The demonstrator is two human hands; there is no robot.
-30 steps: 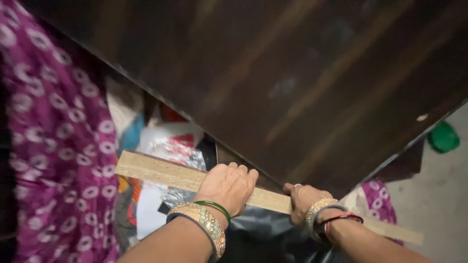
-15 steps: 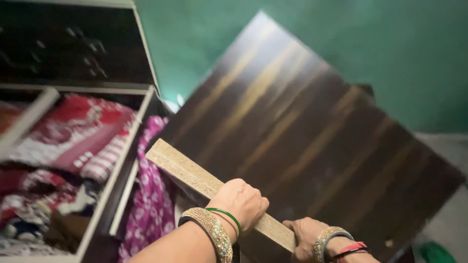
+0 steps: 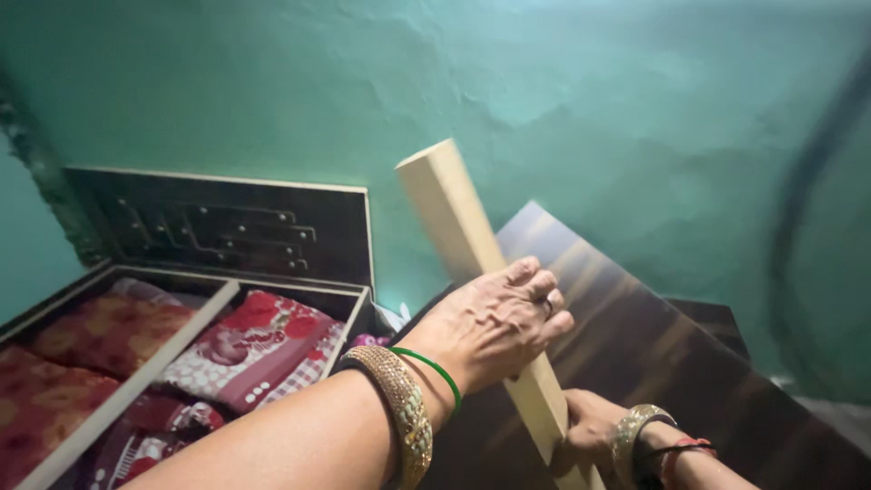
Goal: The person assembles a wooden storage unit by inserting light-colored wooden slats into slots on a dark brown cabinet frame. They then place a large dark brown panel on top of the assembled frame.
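Observation:
A long pale wooden batten (image 3: 446, 204) stands tilted, its top end leaning left against the green wall behind. My left hand (image 3: 494, 327) is wrapped around its middle, with a gold bangle and a green bangle on the wrist. Lower down, my right hand (image 3: 588, 434) grips the same batten near its bottom end. The batten runs up along the edge of a dark wooden panel (image 3: 662, 349) that slants upward to the right of my hands.
At left lies an open storage bed box (image 3: 349, 313) with a light wooden divider (image 3: 136, 381), filled with folded red patterned blankets (image 3: 259, 349). A dark headboard (image 3: 218, 227) stands behind it. The green wall (image 3: 590, 109) is close ahead.
The batten has swung from lying almost flat to nearly upright, with both hands still on it. My view has lifted from the dark panel up to the wall.

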